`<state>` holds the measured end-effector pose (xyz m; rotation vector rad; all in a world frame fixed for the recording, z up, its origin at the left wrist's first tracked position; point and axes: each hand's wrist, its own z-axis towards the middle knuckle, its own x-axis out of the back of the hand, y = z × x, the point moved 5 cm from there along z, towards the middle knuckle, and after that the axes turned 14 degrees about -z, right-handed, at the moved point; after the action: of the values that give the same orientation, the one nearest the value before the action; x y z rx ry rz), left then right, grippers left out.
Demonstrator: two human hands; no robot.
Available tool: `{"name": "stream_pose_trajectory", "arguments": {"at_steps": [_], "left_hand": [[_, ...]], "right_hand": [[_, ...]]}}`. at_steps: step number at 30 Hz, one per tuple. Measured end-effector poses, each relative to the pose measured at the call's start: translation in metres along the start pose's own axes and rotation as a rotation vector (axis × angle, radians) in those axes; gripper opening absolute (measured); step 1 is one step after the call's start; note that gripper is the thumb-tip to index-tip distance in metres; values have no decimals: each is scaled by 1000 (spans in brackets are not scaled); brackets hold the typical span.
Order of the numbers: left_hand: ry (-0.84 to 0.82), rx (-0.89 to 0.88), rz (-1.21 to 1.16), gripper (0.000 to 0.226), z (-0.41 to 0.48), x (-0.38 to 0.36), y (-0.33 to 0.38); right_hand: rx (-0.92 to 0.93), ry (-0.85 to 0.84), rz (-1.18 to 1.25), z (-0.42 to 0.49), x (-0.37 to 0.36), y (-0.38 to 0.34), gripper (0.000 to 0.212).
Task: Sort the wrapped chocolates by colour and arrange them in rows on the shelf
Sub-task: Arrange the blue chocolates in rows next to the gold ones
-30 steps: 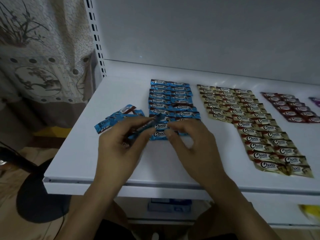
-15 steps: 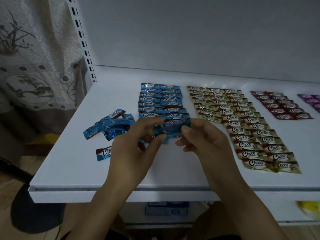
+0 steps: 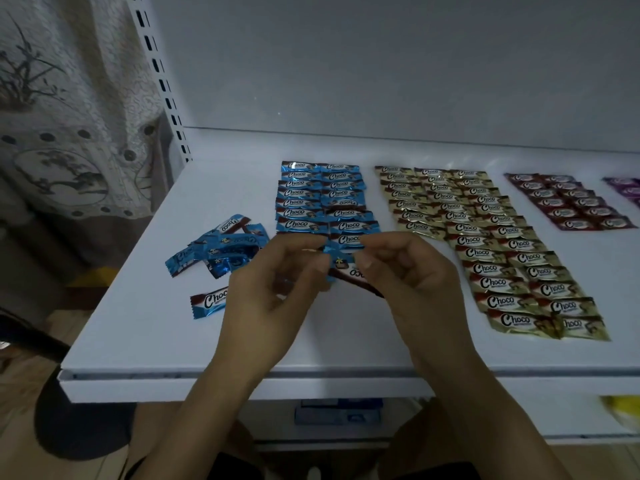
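Head view: left hand (image 3: 277, 285) and right hand (image 3: 412, 275) pinch a blue chocolate (image 3: 341, 265).

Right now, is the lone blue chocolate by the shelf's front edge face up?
Face up: the lone blue chocolate shows its white Choco logo.

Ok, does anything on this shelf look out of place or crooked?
Yes. Left of the blue rows, a loose pile of blue chocolates lies jumbled at all angles, and a single blue chocolate sits alone nearer the front edge. One wrapper in the right blue column reads upside down.
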<state>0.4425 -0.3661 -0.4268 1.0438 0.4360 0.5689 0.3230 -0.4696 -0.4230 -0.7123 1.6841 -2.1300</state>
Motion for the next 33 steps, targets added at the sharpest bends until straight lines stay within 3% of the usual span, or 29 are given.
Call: {"name": "stream_pose_trajectory", "arguments": {"at_steps": [3, 8, 13, 16, 23, 26, 28, 31, 33], "left_hand": [[48, 91, -150, 18, 3, 3, -4], [69, 126, -312, 26, 3, 6, -4], [-76, 91, -82, 15, 1, 0, -11], [-60, 123, -45, 22, 1, 1, -10], [1, -83, 130, 14, 2, 4, -4], [-50, -165, 233, 8, 1, 1, -6], [-84, -207, 417, 20, -3, -2, -10], [-118, -335, 773, 29, -9, -10, -10], [-172, -325, 903, 32, -10, -15, -14]], "right_hand": [[9, -19, -5, -1, -4, -2, 21], [-223, -217, 171, -9, -16, 9, 40], [-232, -114, 342, -6, -18, 11, 38], [-169, -52, 237, -5, -18, 5, 38], [-180, 30, 269, -7, -23, 0, 38], [-108, 59, 187, -4, -21, -3, 29], [-67, 87, 100, -1, -14, 0, 24], [163, 127, -399, 8, 6, 4, 23], [343, 89, -768, 11, 12, 9, 24]]}}
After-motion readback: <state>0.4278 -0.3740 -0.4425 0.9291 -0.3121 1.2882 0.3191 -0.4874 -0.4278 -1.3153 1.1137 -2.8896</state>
